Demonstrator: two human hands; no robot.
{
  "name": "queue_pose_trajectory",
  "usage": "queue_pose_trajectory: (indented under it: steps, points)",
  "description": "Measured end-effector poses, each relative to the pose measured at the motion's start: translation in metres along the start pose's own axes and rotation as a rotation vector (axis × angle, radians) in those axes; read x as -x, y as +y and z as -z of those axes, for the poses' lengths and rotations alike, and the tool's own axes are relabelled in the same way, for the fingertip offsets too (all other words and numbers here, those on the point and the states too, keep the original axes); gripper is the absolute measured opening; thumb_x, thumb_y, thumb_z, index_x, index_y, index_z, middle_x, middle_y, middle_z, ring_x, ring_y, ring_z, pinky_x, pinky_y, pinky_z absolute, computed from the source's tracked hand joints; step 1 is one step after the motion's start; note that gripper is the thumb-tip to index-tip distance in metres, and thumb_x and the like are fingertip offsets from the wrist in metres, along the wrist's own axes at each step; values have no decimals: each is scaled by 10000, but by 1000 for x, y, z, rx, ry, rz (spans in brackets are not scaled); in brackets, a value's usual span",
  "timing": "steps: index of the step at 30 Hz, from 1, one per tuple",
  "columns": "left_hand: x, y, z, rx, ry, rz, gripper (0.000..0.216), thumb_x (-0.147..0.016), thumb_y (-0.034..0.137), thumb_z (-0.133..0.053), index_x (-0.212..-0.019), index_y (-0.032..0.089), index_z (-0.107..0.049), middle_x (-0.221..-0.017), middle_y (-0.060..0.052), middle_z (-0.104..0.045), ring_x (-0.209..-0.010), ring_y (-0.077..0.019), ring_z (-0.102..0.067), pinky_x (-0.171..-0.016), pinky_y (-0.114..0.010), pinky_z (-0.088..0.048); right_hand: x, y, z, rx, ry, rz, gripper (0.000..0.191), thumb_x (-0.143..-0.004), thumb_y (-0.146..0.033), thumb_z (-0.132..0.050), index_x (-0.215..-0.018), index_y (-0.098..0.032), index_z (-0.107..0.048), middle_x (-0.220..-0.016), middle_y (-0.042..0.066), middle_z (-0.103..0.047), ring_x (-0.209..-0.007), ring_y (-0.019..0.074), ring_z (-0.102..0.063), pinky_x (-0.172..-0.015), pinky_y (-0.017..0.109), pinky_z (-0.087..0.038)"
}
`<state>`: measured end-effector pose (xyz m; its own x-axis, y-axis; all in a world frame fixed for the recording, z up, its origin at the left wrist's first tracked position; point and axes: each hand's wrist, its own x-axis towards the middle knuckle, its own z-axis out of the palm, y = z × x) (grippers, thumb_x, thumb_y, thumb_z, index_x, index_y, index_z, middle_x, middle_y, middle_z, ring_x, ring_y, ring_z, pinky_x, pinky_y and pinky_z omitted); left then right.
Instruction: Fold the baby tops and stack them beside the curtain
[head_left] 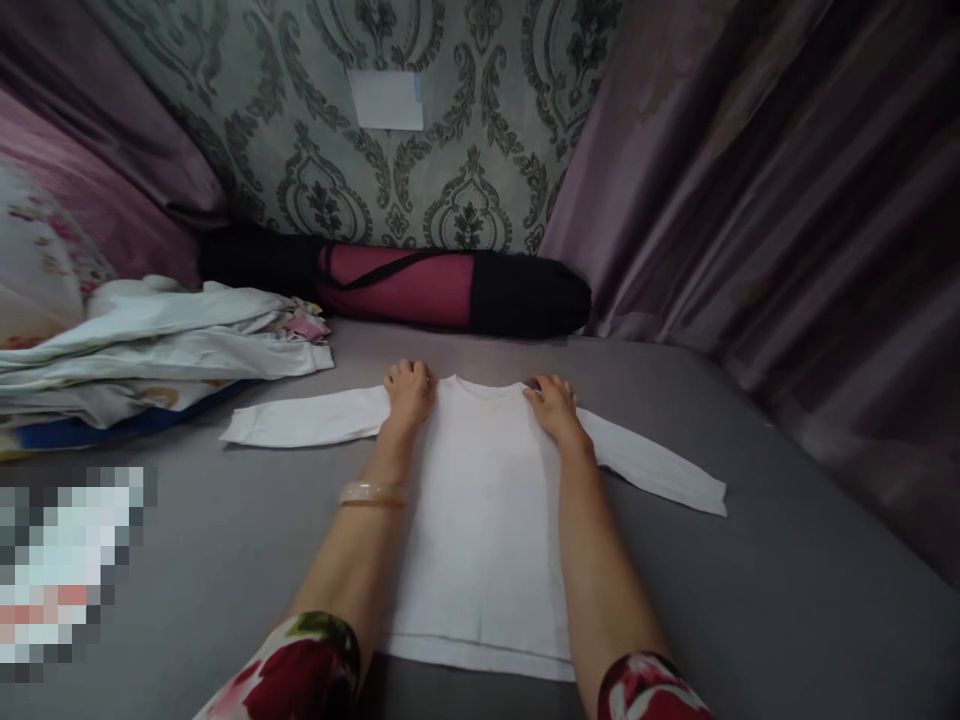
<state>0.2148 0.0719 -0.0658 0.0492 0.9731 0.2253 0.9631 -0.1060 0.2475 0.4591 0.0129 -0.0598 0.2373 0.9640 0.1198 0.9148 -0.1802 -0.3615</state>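
A white long-sleeved shirt (487,520) lies spread on the grey sheet, its neckline away from me and its hem toward me. Both sleeves stretch out sideways. My left hand (409,392) is at the shirt's left shoulder, fingers curled down and closed on the cloth. At the opposite shoulder, my right hand (553,402) pinches the fabric beside the collar; its fingertips are partly hidden. A pale bangle circles my left wrist.
Several folded light-coloured clothes (165,335) are piled at the left on the grey bed surface (750,600). A black and magenta long bag (405,288) lies along the patterned wall. Purple curtains (750,180) hang at the right. A blurred patch (67,570) covers the lower left.
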Motion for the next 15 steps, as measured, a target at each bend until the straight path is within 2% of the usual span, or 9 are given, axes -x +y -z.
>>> queue_pose_trajectory:
  steps: [3,6,10,15]
  points:
    - [2,14,5,0,2,-121,357,-931,258,-380,-1211,119,-555,-1231,-188,-552,-1169,-320,-469,-971,-443,-342,0,-19,3,39,-36,23,504,-958,-218,-312,-1453,-131,-360,-1515,139,-347,-1401,286,-257,-1115,460,-204]
    - [7,33,1,21,-73,-260,441,-950,253,-324,-1322,71,-475,-1343,-209,-511,-1290,-312,-408,-1073,-447,-268,2,-42,-3,55,-99,22,577,-975,-287,-271,-1504,-61,-224,-1586,152,-176,-1465,287,-74,-1159,479,-73]
    - [17,46,-17,10,-173,-273,594,-977,416,-263,-1428,42,-363,-1501,-208,-355,-1412,-322,-265,-1143,-454,-183,9,-58,-22,89,-95,15,642,-986,-400,-234,-1490,-3,-235,-1580,185,-163,-1464,295,-72,-1161,478,-44]
    - [20,43,-25,-5,-199,-264,660,-978,471,-212,-1457,32,-328,-1532,-200,-301,-1428,-321,-238,-1161,-473,-148,14,-54,-39,129,-13,41,631,-990,-410,-204,-1470,-12,-304,-1571,166,-216,-1461,275,-67,-1160,457,-16]
